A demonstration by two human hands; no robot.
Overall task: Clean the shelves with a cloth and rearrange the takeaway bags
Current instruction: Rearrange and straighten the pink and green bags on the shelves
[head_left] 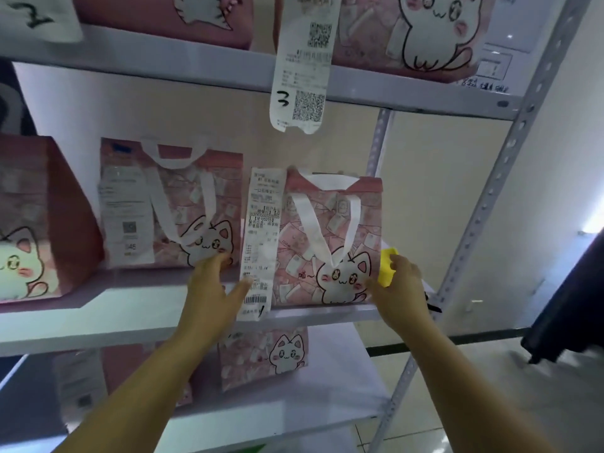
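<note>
- Takeaway bag (pixel 330 243) stands at the right end of the middle shelf (pixel 98 328), with a receipt (pixel 260 243) hanging down its left edge.
- Left hand (pixel 212 282): fingers straight and holding nothing, at the bag's left side by the receipt. Probably there to steady the bag.
- Right hand (pixel 400 282): pinches the yellow cloth (pixel 387 266) at the bag's lower right corner. With a hand on each side, a shift of the bag seems intended.
- Second bag (pixel 176 204) stands just left of it.
- Pale rack with a perforated upright (pixel 490 197) on the right, a beige wall (pixel 441 191) behind and a tiled floor (pixel 457 403).
</note>
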